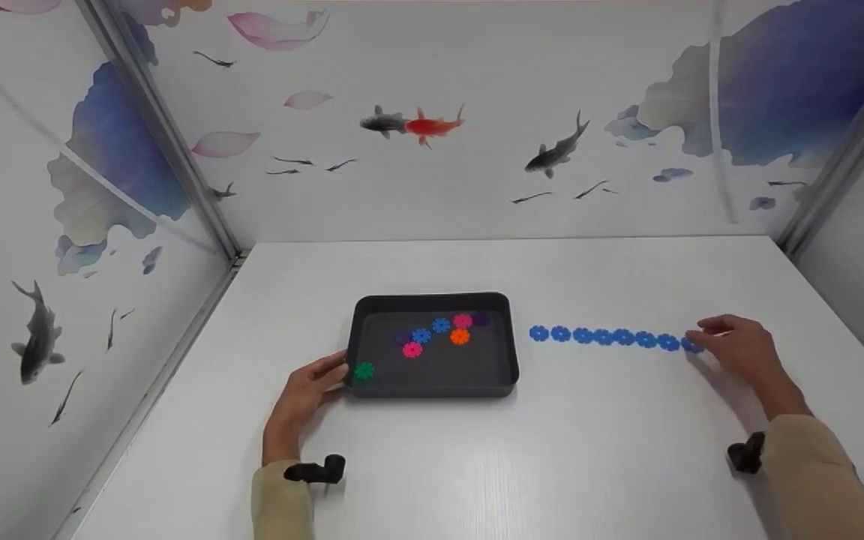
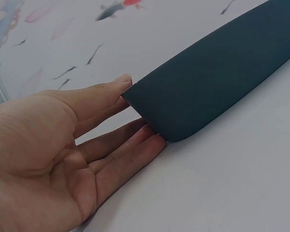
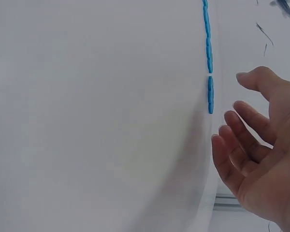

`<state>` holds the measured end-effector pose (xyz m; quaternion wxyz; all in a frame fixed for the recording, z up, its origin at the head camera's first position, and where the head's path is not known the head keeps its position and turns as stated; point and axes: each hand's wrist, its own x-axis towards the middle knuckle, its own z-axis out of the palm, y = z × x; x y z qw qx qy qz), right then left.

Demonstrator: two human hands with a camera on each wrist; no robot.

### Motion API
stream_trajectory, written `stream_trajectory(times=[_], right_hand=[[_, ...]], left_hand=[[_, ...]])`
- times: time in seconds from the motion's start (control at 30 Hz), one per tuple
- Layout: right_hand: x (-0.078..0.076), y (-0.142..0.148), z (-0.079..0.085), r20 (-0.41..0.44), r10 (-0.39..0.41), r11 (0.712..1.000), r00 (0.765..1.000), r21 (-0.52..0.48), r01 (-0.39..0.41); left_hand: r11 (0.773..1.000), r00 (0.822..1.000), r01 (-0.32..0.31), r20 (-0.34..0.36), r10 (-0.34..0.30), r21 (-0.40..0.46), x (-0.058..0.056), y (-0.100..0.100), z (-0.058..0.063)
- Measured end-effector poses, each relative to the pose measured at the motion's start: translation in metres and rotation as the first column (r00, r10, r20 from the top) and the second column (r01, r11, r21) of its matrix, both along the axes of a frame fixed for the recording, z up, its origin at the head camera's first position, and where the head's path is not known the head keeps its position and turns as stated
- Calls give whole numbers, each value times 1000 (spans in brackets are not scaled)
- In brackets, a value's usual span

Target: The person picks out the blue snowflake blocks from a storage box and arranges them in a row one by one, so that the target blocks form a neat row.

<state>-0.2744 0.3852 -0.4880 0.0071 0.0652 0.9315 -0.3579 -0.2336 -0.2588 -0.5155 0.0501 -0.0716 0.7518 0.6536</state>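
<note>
My left hand (image 1: 301, 401) holds the dark grey tray (image 1: 432, 391) at its left end. In the left wrist view the thumb lies at the tray's upper rim, with the other fingers along the lower edge of the wall. Several blue flower-shaped discs (image 1: 603, 337) lie flat in a row to the right of the tray. My right hand (image 1: 739, 349) hovers at the row's right end, partly covering the last blue disc (image 1: 691, 344). In the right wrist view its fingers are loosely bent and apart, with nothing between them.
Inside the tray lie loose discs: a green one (image 1: 364, 370), an orange one (image 1: 460, 337), and several pink, blue and purple ones. White panels with painted fish (image 1: 432, 125) stand behind and beside the white table (image 1: 432, 465).
</note>
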Motion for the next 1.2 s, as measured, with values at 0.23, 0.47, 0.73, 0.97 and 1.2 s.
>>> stream_trajectory(times=[0.23,0.47,0.73,0.97,1.2], right_hand=[[-5,-21,14,-66,-30,997,997,-73,26],[-8,-52,32,-153,-3,991,988,-131,-17],[-14,-97,43,-221,78,971,972,-204,-124],[-21,-142,49,-205,164,942,965,-260,-215],[-29,-196,53,-173,227,890,958,-362,-277]], left_hand=[[1000,1000,3,0,-3,16,1,0,2],[1000,1000,0,12,0,10,-1,-3,-2],[1000,1000,-17,10,17,-3,1,1,2],[1000,1000,-7,14,7,1,1,2,2],[1000,1000,-11,17,11,2,-1,1,-1]])
